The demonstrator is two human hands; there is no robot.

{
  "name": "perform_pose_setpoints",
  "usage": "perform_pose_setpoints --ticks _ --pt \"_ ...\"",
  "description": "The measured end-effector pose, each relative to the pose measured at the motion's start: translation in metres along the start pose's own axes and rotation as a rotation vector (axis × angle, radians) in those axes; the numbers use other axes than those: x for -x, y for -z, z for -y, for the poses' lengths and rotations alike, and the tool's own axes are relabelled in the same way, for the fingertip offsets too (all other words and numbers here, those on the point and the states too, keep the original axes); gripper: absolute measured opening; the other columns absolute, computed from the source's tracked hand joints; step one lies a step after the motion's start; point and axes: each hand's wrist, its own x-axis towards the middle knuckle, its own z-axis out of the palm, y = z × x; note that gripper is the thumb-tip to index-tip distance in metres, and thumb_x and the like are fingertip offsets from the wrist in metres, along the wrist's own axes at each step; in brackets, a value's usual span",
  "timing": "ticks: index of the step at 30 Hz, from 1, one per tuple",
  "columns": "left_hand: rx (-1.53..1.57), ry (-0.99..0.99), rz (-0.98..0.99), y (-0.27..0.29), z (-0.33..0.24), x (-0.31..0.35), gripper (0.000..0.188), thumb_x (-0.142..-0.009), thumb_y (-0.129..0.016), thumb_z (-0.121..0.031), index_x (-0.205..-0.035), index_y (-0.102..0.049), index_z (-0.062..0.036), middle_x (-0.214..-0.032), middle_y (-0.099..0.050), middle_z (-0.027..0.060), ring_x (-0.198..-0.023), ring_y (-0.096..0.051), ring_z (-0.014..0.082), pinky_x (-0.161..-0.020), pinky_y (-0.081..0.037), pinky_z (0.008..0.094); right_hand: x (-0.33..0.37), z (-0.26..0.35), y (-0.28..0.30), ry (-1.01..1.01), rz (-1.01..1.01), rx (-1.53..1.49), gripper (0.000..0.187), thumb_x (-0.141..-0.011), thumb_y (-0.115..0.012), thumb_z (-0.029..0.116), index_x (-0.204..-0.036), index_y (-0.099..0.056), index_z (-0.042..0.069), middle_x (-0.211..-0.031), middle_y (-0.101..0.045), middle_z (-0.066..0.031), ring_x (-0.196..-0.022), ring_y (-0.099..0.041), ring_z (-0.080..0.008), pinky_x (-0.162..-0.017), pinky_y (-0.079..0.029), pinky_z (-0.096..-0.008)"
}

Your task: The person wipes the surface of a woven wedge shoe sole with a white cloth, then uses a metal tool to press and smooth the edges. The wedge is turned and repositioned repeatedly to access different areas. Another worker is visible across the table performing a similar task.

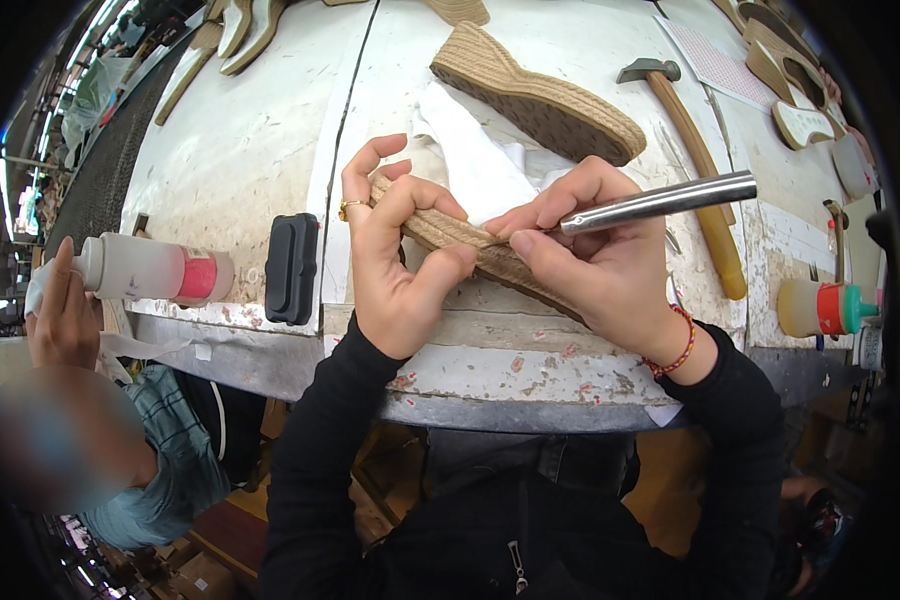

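Note:
A braided rope wedge sole [445, 232] lies slanted across the near part of the bench, propped between my hands. My left hand [398, 245] is closed around its left end, thumb and fingers on the rope edge. My right hand [600, 260] grips a tool with a silver cylindrical metal handle [660, 202], which points up to the right. The tool's working tip is hidden by my fingers at the sole's edge. Behind the hands rests a white cloth [475, 160], partly under a second rope wedge sole [540, 95] that lies on its side.
A hammer [695, 150] lies to the right, past it a yellow bottle with a green cap [820, 307]. On the left are a black case [291, 268] and a white-and-pink bottle [160, 270]. A co-worker's hand [65, 315] is beside that bottle. More soles [255, 35] lie at the back.

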Motion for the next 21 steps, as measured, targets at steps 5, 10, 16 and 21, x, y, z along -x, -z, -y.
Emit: perform_pose_setpoints --ticks 5,10,16,21 --pt "-0.024 -0.026 -0.009 0.0005 0.0000 0.0002 0.019 -0.059 -0.063 -0.015 -0.076 -0.057 -0.0080 -0.123 -0.033 0.0223 -0.122 -0.027 0.0317 -0.101 -0.025 0.0454 0.0008 -0.0007 -0.0028 0.083 0.004 0.017 0.019 -0.078 -0.060 -0.007 -0.082 -0.045 0.003 -0.086 -0.065 -0.0156 -0.082 -0.064 -0.0139 -0.068 -0.051 -0.0227" --pt "-0.038 -0.029 -0.014 -0.0003 -0.0015 0.0004 0.018 -0.060 -0.063 -0.015 -0.075 -0.056 -0.0078 -0.122 -0.034 0.0227 -0.122 -0.028 0.0314 -0.101 -0.025 0.0451 0.0009 -0.0004 -0.0044 0.129 0.012 0.127 0.019 -0.077 -0.060 -0.008 -0.079 -0.044 0.004 -0.082 -0.064 -0.0142 -0.084 -0.064 -0.0173 -0.071 -0.051 -0.0267" --pt "-0.069 -0.051 -0.039 -0.0017 -0.0008 0.0020 0.017 -0.059 -0.061 -0.011 -0.073 -0.055 -0.0070 -0.115 -0.037 0.0208 -0.119 -0.030 0.0301 -0.098 -0.027 0.0440 -0.0026 0.0026 -0.0055 0.140 0.049 0.116 0.018 -0.072 -0.060 -0.008 -0.072 -0.045 0.002 -0.074 -0.059 -0.0109 -0.083 -0.065 -0.0230 -0.074 -0.051 -0.0291" --pt "-0.102 -0.086 -0.047 -0.0043 -0.0008 0.0004 0.015 -0.058 -0.059 -0.009 -0.072 -0.055 -0.0067 -0.114 -0.038 0.0197 -0.117 -0.032 0.0294 -0.097 -0.028 0.0427 -0.0022 0.0018 0.0007 0.205 0.096 0.204 0.018 -0.072 -0.061 -0.008 -0.071 -0.046 0.002 -0.074 -0.060 -0.0115 -0.085 -0.066 -0.0258 -0.075 -0.053 -0.0319"
